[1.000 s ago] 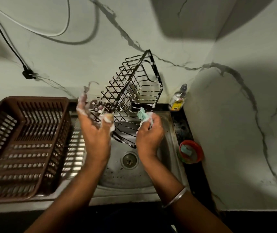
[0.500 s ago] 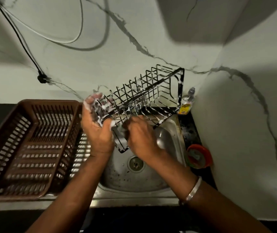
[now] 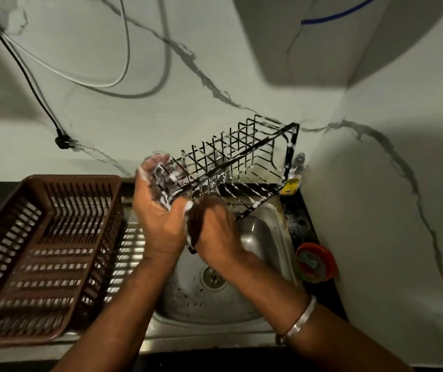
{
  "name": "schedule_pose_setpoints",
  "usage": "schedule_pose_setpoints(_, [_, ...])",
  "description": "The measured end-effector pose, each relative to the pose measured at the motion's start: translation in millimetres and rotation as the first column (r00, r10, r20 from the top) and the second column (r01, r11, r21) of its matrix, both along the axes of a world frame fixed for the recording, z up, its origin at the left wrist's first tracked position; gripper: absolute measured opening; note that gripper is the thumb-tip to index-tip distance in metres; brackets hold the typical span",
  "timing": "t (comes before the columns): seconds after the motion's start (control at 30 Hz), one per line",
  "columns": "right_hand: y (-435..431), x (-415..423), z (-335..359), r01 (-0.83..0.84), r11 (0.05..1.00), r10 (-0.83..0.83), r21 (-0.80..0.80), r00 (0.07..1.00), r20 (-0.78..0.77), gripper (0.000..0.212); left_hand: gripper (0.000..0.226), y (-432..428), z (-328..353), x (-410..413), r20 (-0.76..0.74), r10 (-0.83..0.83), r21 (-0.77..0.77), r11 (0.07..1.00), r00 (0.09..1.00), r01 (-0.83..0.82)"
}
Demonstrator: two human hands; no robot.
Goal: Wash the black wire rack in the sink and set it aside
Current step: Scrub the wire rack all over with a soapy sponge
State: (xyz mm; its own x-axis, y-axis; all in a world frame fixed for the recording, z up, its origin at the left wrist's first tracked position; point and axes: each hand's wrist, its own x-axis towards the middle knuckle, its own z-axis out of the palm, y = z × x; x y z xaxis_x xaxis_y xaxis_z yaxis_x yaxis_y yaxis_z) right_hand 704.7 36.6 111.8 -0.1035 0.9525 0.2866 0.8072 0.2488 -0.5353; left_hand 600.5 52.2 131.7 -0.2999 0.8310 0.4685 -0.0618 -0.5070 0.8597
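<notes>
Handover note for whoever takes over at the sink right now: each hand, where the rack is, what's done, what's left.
Left hand grips the foamy left end of the black wire rack, held tilted over the sink.
Right hand is curled against the rack's near edge; what it holds is hidden.
Done: rack is soaped.
Left: finish scrubbing, rinse, set aside; a brown basket stands left of the sink.

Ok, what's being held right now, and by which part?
The left hand grips the black wire rack at its soapy left end; the right hand curls round its near corner bar.
</notes>
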Motion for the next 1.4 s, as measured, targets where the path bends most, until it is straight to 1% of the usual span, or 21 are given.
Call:
schedule_pose_setpoints(0.07, [-4.1, 3.5, 3.4, -0.103, 0.993, 0.108, -0.056, 0.99, 0.092, 0.025, 0.058, 2.2, -3.2, -2.8, -0.02, 0.007, 0.017, 1.0, 1.0, -0.007])
schedule_pose_setpoints(0.13, [-0.6, 17.6, -0.9, -0.048, 0.999, 0.047, 0.003, 0.988, 0.148, 0.014, 0.057, 4.4, -5.6, -6.5, -0.003, 0.029, 0.022, 0.999, 1.0, -0.029])
schedule_pose_setpoints(0.17, [-1.8, 20.3, -3.3, -0.003, 0.999, -0.002, 0.035, 0.99, 0.139, 0.013, 0.056, 5.0, -5.5, -7.0, 0.012, 0.035, 0.018, 0.999, 0.999, -0.035])
schedule_pose_setpoints(0.2, [-5.4, 18.3, -3.6, -0.011, 0.999, 0.006, 0.039, 0.994, 0.113, 0.014, 0.056, 5.9, -4.7, -6.7, 0.023, 0.036, 0.02, 0.999, 0.999, -0.036])
schedule_pose_setpoints(0.3, [-17.2, 12.8, -2.8, -0.197, 0.979, 0.201, -0.044, 0.973, 0.113, 0.014, 0.056, 6.9, -5.5, -4.3, 0.01, 0.021, 0.035, 0.999, 1.0, -0.021])
schedule_pose_setpoints(0.43, [-15.8, 31.1, -1.0, -0.028, 0.996, 0.019, 0.082, 0.993, 0.117, 0.013, 0.057, 6.7, -8.3, -4.0, 0.007, 0.005, 0.042, 0.999, 1.0, -0.005])
schedule_pose_setpoints(0.53, [-26.6, 29.6, -5.3, -0.203, 0.977, 0.196, 0.066, 0.974, 0.11, 0.014, 0.059, 5.3, -5.5, -3.0, -0.014, 0.012, 0.048, 0.999, 1.0, -0.011])
schedule_pose_setpoints(0.57, [-22.7, 36.1, -7.4, -0.179, 0.982, 0.17, 0.063, 0.977, 0.131, 0.015, 0.059, 4.6, -5.3, -2.9, -0.022, 0.013, 0.054, 0.998, 1.0, -0.012])
schedule_pose_setpoints(0.67, [-6.9, 51.3, -4.1, 0.1, 0.992, -0.108, 0.076, 0.989, 0.1, 0.018, 0.059, 3.1, -5.0, 0.0, -0.038, 0.018, 0.076, 0.997, 0.999, -0.015])
schedule_pose_setpoints(0.7, [-6.4, 46.2, -0.1, 0.086, 0.995, -0.092, 0.057, 0.99, 0.108, 0.018, 0.059, 1.4, -4.1, 2.2, -0.044, 0.008, 0.071, 0.997, 0.999, -0.004])
schedule_pose_setpoints(0.77, [-7.8, 33.0, 5.0, -0.05, 0.999, 0.052, -0.013, 0.987, 0.151, 0.012, 0.06, -1.8, -1.5, 6.2, -0.067, -0.013, 0.06, 0.998, 0.998, 0.017])
schedule_pose_setpoints(0.8, [-4.9, 34.0, 7.2, -0.042, 0.999, 0.047, -0.034, 0.986, 0.16, 0.014, 0.061, -3.0, -0.8, 7.2, -0.086, -0.016, 0.057, 0.998, 0.996, 0.02])
schedule_pose_setpoints(0.9, [17.8, 53.3, 5.4, 0.229, 0.973, -0.229, 0.011, 0.969, 0.093, 0.019, 0.059, -4.4, 2.6, 6.6, -0.104, -0.012, 0.057, 0.998, 0.995, 0.018])
schedule_pose_setpoints(0.93, [20.9, 52.6, 3.9, 0.248, 0.968, -0.249, 0.027, 0.966, 0.07, 0.018, 0.059, -3.9, 3.6, 5.9, -0.105, -0.006, 0.058, 0.998, 0.994, 0.012])
schedule_pose_setpoints(1.03, [15.5, 37.6, 0.3, 0.101, 0.995, -0.1, -0.004, 0.99, 0.095, 0.019, 0.058, -1.3, 6.8, 3.7, -0.129, 0.007, 0.047, 0.999, 0.992, -0.001])
schedule_pose_setpoints(1.07, [17.1, 41.0, -0.4, 0.106, 0.994, -0.106, 0.001, 0.989, 0.105, 0.019, 0.058, -1.1, 7.4, 2.7, -0.119, 0.01, 0.039, 0.999, 0.993, -0.006])
schedule_pose_setpoints(1.17, [26.1, 57.5, 4.3, 0.275, 0.96, -0.277, 0.049, 0.959, 0.065, 0.019, 0.056, -2.7, 10.1, 1.3, -0.089, 0.014, 0.015, 1.0, 0.996, -0.012])
schedule_pose_setpoints(1.2, [23.7, 55.4, 4.5, 0.246, 0.968, -0.249, 0.047, 0.966, 0.073, 0.017, 0.056, -2.3, 10.4, 1.2, -0.095, 0.01, 0.02, 1.0, 0.995, -0.008])
schedule_pose_setpoints(1.3, [7.5, 45.5, -1.2, 0.032, 0.999, -0.032, 0.005, 0.992, 0.124, 0.014, 0.055, 0.1, 9.0, 0.6, -0.122, 0.007, 0.048, 0.999, 0.992, -0.001])
schedule_pose_setpoints(1.33, [7.8, 51.6, -3.7, 0.052, 0.998, -0.054, 0.023, 0.989, 0.135, 0.016, 0.055, 0.5, 8.6, 0.1, -0.123, 0.009, 0.044, 0.999, 0.992, -0.004])
schedule_pose_setpoints(1.4, [10.6, 64.8, -6.5, 0.202, 0.977, -0.21, 0.071, 0.969, 0.134, 0.019, 0.056, -0.3, 9.9, -0.2, -0.108, 0.014, 0.024, 1.0, 0.994, -0.011])
